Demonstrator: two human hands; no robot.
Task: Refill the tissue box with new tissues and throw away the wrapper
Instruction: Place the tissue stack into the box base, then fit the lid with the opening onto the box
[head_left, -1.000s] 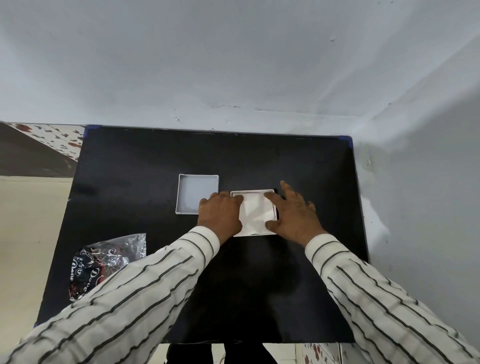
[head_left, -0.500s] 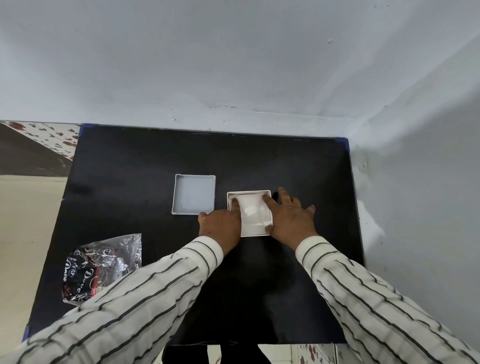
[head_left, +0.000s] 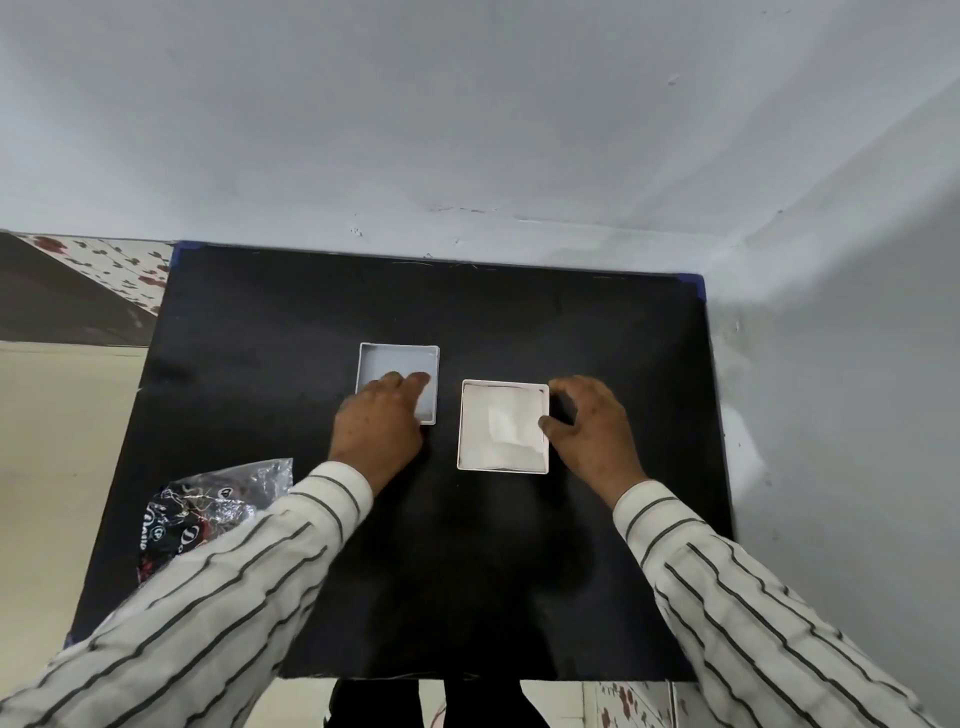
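A white open tissue box (head_left: 503, 465) sits in the middle of the black table, filled with folded white tissues (head_left: 501, 423). To its left lies the empty white box lid (head_left: 399, 358), open side up. My left hand (head_left: 376, 423) rests over the lid's near edge, fingers reaching onto it. My right hand (head_left: 589, 426) is at the box's right side, thumb touching its right wall and fingers curled apart. The crumpled clear and black wrapper (head_left: 208, 506) lies at the table's left edge, partly hidden by my left sleeve.
The black table (head_left: 467, 571) stands in a corner, with a pale wall behind and another to the right. Tan floor and a patterned tile strip (head_left: 104, 260) show to the left.
Both hands have come off the tissues. My left hand moved left onto the lid; my right hand slid to the box's right side. The tissues now lie flat in the box.
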